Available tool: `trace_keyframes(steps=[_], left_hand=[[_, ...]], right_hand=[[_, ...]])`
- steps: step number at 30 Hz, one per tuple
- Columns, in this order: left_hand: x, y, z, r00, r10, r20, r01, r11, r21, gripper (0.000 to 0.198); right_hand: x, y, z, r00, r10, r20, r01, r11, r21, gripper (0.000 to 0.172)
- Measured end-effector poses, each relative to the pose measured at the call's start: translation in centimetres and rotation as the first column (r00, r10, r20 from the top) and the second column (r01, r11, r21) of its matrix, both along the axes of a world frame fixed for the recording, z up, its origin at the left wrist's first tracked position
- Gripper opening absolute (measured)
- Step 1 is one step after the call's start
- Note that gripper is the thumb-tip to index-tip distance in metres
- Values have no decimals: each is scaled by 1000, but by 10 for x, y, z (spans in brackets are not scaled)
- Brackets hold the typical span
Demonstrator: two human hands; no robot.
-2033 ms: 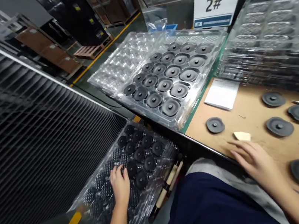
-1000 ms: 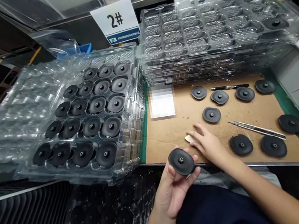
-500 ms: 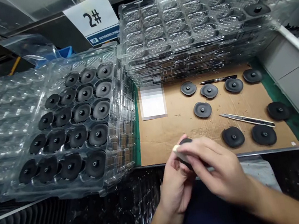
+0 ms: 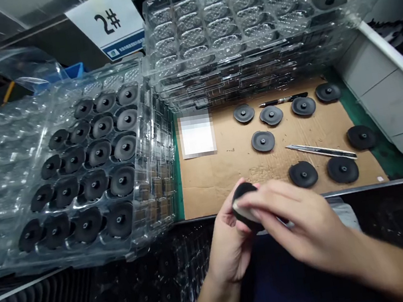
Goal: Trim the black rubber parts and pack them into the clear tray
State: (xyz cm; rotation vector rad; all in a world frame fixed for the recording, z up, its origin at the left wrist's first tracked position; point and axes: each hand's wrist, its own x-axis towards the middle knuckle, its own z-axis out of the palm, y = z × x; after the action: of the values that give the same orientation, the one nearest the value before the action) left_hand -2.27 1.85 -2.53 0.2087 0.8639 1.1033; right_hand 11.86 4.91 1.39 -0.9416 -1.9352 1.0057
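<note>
My left hand (image 4: pixel 230 250) holds a black rubber-like disc (image 4: pixel 246 206) upright near the table's front edge. My right hand (image 4: pixel 295 222) lies over the disc, with a small pale block (image 4: pixel 241 211) pinched in its fingers and pressed against the disc's face. The hands hide most of the disc. Several matching discs (image 4: pixel 262 141) lie loose on a cardboard sheet (image 4: pixel 221 183) beyond my right hand. More sit in rows in a clear blister tray (image 4: pixel 133 100) to the left.
A stack of clear trays (image 4: pixel 244 28) stands behind the cardboard. On the cardboard lie a utility knife (image 4: pixel 321 151), a pen (image 4: pixel 283 100) and a blurred white sheet (image 4: pixel 197 135). A "2#" sign (image 4: pixel 104 23) stands at the back. Another tray (image 4: pixel 142 291) sits below the table's front edge.
My left hand has lifted a disc from the lower tray to the table's front edge. My right hand has picked up the pale block from the cardboard and pressed it against the disc.
</note>
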Motion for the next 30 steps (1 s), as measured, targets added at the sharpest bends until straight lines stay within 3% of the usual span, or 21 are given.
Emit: trace_keyframes(steps=[3, 6, 8, 10, 11, 13, 15, 16, 19, 23, 27, 30], left_hand=[[2, 2, 4, 998, -60, 0, 60, 998, 10, 57], [1, 1, 8, 995, -91, 37, 91, 996, 7, 67], [2, -1, 9, 995, -93, 38, 93, 995, -18, 71], [6, -3, 11, 996, -85, 26, 86, 995, -49, 71], [8, -4, 11, 995, -94, 25, 96, 993, -70, 71], [12, -7, 13, 990, -136, 24, 138, 983, -119, 70], [13, -8, 15, 987, -161, -12, 158, 977, -144, 63], [13, -8, 15, 987, -154, -38, 148, 979, -139, 56], [9, -8, 14, 989, -124, -75, 115, 988, -106, 45], [6, -3, 11, 986, -160, -51, 154, 983, -104, 42], [7, 3, 12, 986, -137, -91, 133, 990, -42, 46], [7, 5, 12, 986, -120, -115, 107, 988, -106, 48]], right_hand=[[5, -1, -1, 999, -30, -42, 35, 991, 128, 32], [18, -13, -3, 998, 66, 12, -66, 997, 33, 32], [27, -19, -2, 993, -47, 110, 50, 998, -23, 31], [31, -17, 1, 964, -189, 187, 181, 982, 62, 33], [32, -13, 2, 963, -196, 187, 171, 975, 139, 33], [32, 1, 3, 990, -43, 136, 6, 965, 262, 31], [32, 14, 2, 986, 118, 120, -146, 953, 266, 27], [31, 18, 1, 983, 122, 137, -151, 961, 232, 27], [29, 22, 0, 975, -24, 219, -17, 983, 183, 28], [26, 18, -1, 987, 134, 93, -150, 969, 199, 29], [21, 21, 3, 982, -24, 187, 6, 995, 97, 31], [13, 26, 6, 988, 78, 134, -101, 979, 176, 29]])
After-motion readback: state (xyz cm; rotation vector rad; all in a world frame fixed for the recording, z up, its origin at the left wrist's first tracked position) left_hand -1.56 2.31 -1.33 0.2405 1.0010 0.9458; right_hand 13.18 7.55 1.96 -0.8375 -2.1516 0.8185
